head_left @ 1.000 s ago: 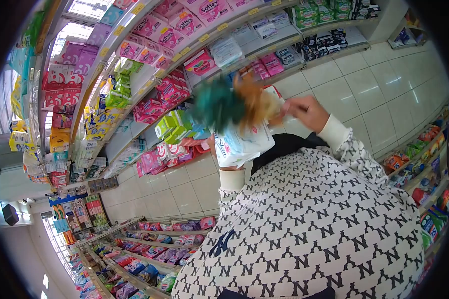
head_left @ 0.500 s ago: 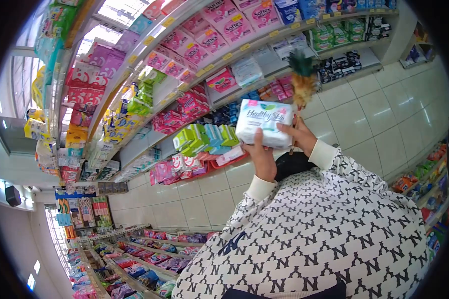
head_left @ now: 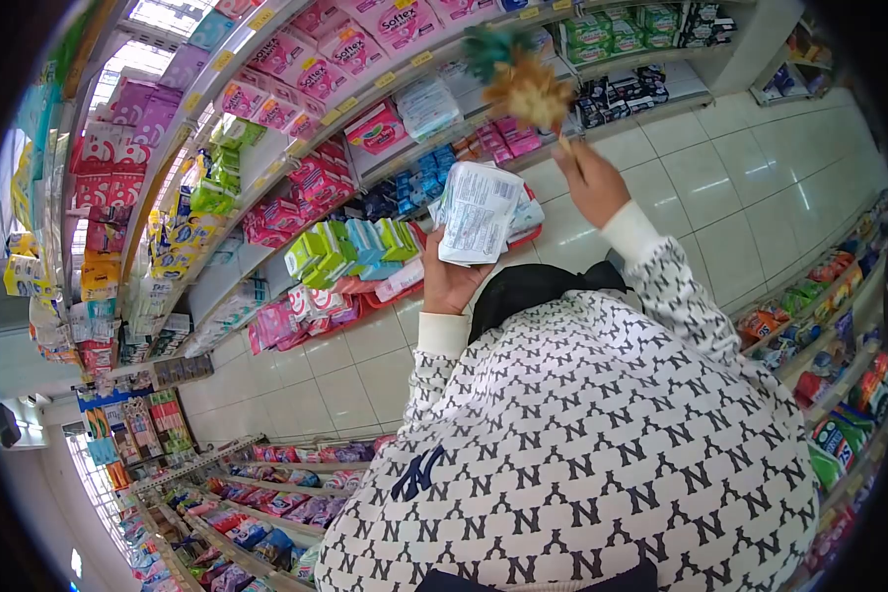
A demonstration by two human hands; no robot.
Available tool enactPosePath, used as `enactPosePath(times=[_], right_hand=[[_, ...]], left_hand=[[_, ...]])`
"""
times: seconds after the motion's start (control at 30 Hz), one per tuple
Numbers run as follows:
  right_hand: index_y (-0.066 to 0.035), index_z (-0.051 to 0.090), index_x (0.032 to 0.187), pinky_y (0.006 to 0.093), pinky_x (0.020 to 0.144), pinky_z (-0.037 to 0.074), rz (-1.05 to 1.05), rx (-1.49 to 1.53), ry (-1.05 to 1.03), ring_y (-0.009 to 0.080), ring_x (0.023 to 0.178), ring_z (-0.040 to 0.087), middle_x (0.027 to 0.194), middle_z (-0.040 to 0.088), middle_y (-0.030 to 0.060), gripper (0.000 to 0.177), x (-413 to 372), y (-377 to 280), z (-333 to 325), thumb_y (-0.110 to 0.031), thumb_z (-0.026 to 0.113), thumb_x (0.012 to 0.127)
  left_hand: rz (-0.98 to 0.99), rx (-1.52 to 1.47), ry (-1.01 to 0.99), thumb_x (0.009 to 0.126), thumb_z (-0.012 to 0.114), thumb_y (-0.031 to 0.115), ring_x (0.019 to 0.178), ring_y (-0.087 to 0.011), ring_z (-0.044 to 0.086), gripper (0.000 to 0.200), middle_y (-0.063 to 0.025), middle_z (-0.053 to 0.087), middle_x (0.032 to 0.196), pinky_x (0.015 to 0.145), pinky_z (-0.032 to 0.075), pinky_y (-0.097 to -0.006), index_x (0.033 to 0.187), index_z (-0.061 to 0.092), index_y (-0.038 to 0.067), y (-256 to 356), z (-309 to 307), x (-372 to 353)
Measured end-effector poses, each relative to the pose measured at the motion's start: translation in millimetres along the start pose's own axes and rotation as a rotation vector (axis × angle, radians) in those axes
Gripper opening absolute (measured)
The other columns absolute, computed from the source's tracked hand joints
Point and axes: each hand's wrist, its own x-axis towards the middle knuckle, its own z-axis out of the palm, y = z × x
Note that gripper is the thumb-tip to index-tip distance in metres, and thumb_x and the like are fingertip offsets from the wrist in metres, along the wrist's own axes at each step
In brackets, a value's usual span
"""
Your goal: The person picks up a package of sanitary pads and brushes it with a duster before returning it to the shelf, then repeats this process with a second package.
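Observation:
A white sanitary pad pack [head_left: 480, 212] is in my left hand [head_left: 451, 280], its printed back face turned up. My fingers grip its lower left side. My right hand [head_left: 596, 185] is closed around the thin handle of a feather duster [head_left: 529, 87], apart from the pack. Brown and green feathers spread from the duster in front of the shelf edge, slightly smeared by motion. Green and blue packs [head_left: 350, 249] lie beyond my left hand, in or beside a red basket [head_left: 525, 238] that the pack and other goods partly hide.
Shelves run along the far side, with pink Softex packs [head_left: 403, 25] and a pink pack [head_left: 375, 128] on a lower tier. Green packs [head_left: 622, 35] stand farther right. Tiled floor [head_left: 730, 187] lies between these and another stocked shelf [head_left: 829, 365] at right.
The pack has turned from its "Healthy Skin" front to its back. My right hand has come off it and swung the feather duster up and left.

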Motion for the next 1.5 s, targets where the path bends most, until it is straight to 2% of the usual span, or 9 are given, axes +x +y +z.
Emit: enactPosePath(times=[0.1,0.2,0.4,0.6,0.67,0.77,0.8,0.93,1.5], right_hand=[[-0.005,0.057,0.097,0.0456,0.074,0.049,-0.152,0.012,-0.451,0.0397,0.088,0.061,0.090,0.064,0.0193,0.026,-47,3,2,-0.031,0.051,0.097],[-0.006,0.059,0.100,0.0457,0.074,0.050,-0.117,-0.202,-0.633,0.0399,0.086,0.062,0.089,0.065,0.0172,0.018,-57,33,21,-0.022,0.052,0.095],[-0.011,0.062,0.105,0.0441,0.073,0.051,0.127,0.129,-0.118,0.0389,0.083,0.064,0.091,0.068,0.0154,0.017,-28,88,29,-0.020,0.052,0.094],[-0.006,0.063,0.101,0.0355,0.078,0.051,-0.020,-0.098,-0.357,0.0325,0.088,0.066,0.093,0.068,0.0162,0.022,-43,84,32,-0.026,0.055,0.096],[-0.007,0.064,0.100,0.0316,0.058,0.049,0.039,0.118,-0.060,0.0210,0.066,0.064,0.096,0.069,0.0122,0.031,-23,147,51,-0.036,0.056,0.096],[-0.010,0.065,0.100,0.0249,0.039,0.033,0.819,0.688,-0.244,0.0089,0.045,0.045,0.093,0.069,0.0066,0.044,7,100,12,-0.052,0.056,0.092],[-0.009,0.059,0.116,0.0179,0.038,0.017,0.726,0.721,-0.286,-0.0009,0.046,0.026,0.097,0.063,0.0028,0.057,4,88,8,-0.060,0.053,0.091],[-0.011,0.036,0.138,0.0189,0.036,0.017,0.664,0.989,-0.621,0.0004,0.043,0.023,0.089,0.055,0.0001,0.066,13,58,-20,-0.051,0.060,0.092],[-0.009,0.047,0.133,0.0186,0.036,0.019,0.675,1.073,-0.533,-0.0004,0.041,0.028,0.083,0.058,-0.0017,0.060,77,154,-75,-0.028,0.074,0.083]], left_hand=[[0.021,-0.024,0.154,0.092,0.052,0.046,0.125,-0.0313,0.049,0.054,-0.0110,0.052,0.136,0.104,0.041,-0.0506,0.134,0.049,0.012,-9,-13,5],[-0.030,-0.176,-0.157,0.090,0.052,0.056,0.123,-0.0291,0.051,0.059,-0.0092,0.053,0.135,0.104,0.042,-0.0495,0.132,0.052,0.013,-12,-59,31],[0.055,-0.106,0.210,0.092,0.050,0.047,0.123,-0.0315,0.048,0.051,-0.0114,0.049,0.138,0.104,0.040,-0.0546,0.131,0.053,0.014,-8,2,11],[0.098,-0.027,0.036,0.093,0.051,0.044,0.125,-0.0299,0.050,0.052,-0.0103,0.050,0.139,0.103,0.041,-0.0536,0.135,0.048,0.013,-19,2,19],[0.126,-0.019,0.097,0.093,0.053,0.037,0.123,-0.0289,0.052,0.054,-0.0089,0.048,0.141,0.101,0.043,-0.0521,0.139,0.041,0.012,-19,21,13],[0.477,0.389,0.271,0.091,0.060,0.026,0.120,-0.0289,0.054,0.058,-0.0109,0.050,0.136,0.098,0.047,-0.0470,0.140,0.034,0.010,-29,34,12],[0.585,0.441,0.298,0.085,0.068,0.010,0.117,-0.0274,0.054,0.068,-0.0123,0.049,0.129,0.097,0.047,-0.0402,0.138,0.027,0.008,-31,49,11],[0.898,0.945,0.203,0.068,0.083,0.005,0.121,-0.0262,0.047,0.093,-0.0151,0.041,0.128,0.100,0.045,-0.0370,0.138,0.021,0.007,-42,57,31],[0.281,1.471,-0.061,0.069,0.085,0.030,0.129,-0.0329,0.045,0.108,-0.0276,0.036,0.143,0.108,0.035,-0.0385,0.148,0.020,-0.004,-32,162,135]])
